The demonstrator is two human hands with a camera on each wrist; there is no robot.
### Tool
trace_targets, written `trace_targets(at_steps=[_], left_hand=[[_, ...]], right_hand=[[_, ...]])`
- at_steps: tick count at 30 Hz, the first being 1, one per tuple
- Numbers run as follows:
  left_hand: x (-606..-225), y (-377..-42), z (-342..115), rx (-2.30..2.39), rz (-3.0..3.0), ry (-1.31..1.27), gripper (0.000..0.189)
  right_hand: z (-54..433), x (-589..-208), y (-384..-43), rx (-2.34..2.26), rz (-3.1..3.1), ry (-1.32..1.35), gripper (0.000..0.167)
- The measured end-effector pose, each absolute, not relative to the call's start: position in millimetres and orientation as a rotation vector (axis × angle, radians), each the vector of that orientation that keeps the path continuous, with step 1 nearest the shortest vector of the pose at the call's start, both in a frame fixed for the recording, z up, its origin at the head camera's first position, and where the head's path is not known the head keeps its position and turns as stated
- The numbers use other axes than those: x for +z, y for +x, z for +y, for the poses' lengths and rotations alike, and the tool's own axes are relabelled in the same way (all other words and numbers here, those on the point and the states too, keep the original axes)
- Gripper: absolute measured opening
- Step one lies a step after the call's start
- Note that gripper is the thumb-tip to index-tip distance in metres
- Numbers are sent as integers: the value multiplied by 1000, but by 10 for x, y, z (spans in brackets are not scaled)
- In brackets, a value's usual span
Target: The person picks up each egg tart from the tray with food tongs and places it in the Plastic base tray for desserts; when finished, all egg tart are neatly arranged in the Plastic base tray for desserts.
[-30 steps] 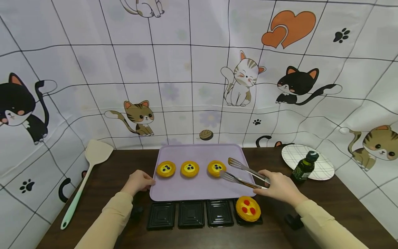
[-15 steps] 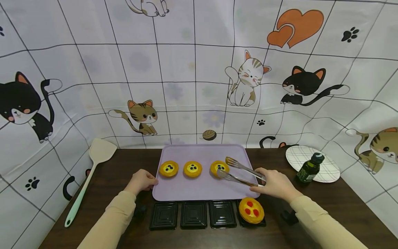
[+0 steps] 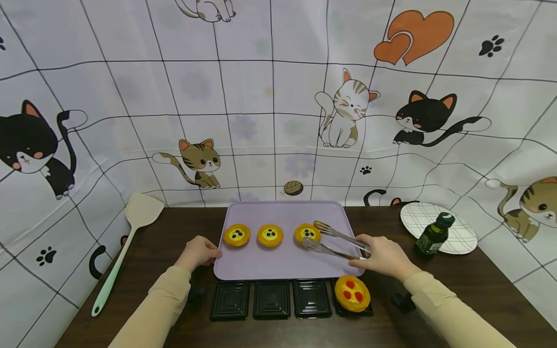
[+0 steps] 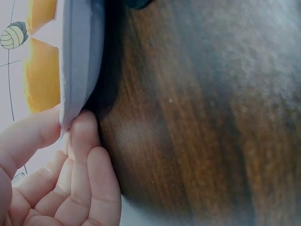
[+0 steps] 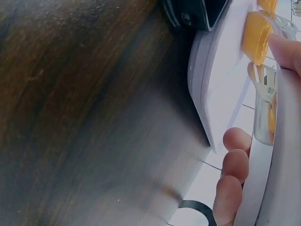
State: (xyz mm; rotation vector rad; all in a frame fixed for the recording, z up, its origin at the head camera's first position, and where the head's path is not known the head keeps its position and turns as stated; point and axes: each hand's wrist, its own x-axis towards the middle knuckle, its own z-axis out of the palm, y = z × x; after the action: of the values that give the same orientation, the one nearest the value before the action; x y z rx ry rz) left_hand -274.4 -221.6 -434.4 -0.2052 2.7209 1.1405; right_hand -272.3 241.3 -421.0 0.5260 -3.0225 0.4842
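Observation:
On the table lies a pale purple tray (image 3: 261, 267), its left edge pinched by my left hand (image 3: 197, 253). In the left wrist view the thumb is above the tray rim (image 4: 79, 66) and fingers are below. My right hand (image 3: 385, 256) grips metal tongs (image 3: 345, 236), their arms spread. The tong tips straddle the rightmost blueberry egg tart (image 3: 304, 233); whether they touch it I cannot tell. Two more tarts sit to its left: a middle tart (image 3: 270, 236) and a left tart (image 3: 237, 235). A red-topped tart (image 3: 352, 293) rests on the rightmost black square dish.
Several black square dishes (image 3: 229, 300) line the tray's front side. A white spatula (image 3: 143, 210) with a green handle lies at left. At right, a dark green bottle (image 3: 434, 234) stands before a white checked plate (image 3: 465, 232). A cat-print sheet (image 3: 270, 135) rises behind.
The whole view shifted slightly as the head turned. The right hand's tongs moved a little left, so their tips now reach farther around the rightmost blueberry tart. The left hand still holds the tray edge.

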Motion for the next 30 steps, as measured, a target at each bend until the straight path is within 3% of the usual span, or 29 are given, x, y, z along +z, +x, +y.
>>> trace_targets(at_steps=[13, 30], left_hand=[[-4348, -2735, -2191, 1142, 2719, -205, 22], [-4380, -2742, -2212, 1141, 2722, -222, 23]], right_hand=[[2487, -4121, -2525, 554, -3022, 498, 61], [2579, -4030, -2101, 557, -3007, 530, 69]])
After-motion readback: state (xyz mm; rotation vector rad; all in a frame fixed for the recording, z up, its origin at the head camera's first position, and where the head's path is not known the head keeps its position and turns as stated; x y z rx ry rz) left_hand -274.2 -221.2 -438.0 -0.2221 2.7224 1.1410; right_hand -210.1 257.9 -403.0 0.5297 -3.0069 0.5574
